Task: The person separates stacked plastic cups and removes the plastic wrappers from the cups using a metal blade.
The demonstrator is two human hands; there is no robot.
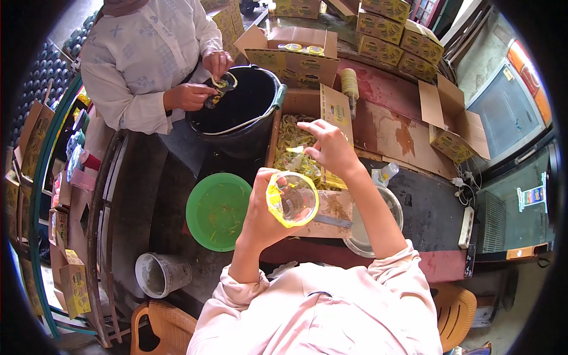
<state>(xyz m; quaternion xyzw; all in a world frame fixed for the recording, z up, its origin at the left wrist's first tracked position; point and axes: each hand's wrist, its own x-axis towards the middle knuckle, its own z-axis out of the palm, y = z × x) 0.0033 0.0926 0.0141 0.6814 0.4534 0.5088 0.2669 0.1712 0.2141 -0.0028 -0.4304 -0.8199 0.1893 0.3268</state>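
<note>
My left hand point(260, 207) is wrapped round a clear plastic cup point(294, 201), whose open mouth faces up toward me. Ragged yellow film clings around the cup's rim. My right hand point(331, 145) is raised over a cardboard box of crumpled yellow and clear film scraps point(290, 133), its thumb and fingers apart. A pale yellow scrap shows just below the thumb; whether it touches the hand is unclear. Below the box, a knife-like metal blade point(324, 220) lies on a piece of cardboard point(331, 207), close to the cup.
A green basin point(219, 212) stands left of my left hand. Beyond it is a black bucket point(236, 139), where another person's hands point(204, 89) hold a cup. A metal bowl point(378, 228) sits under my right forearm. Stacked cups point(349, 89) and cartons point(381, 29) stand farther back.
</note>
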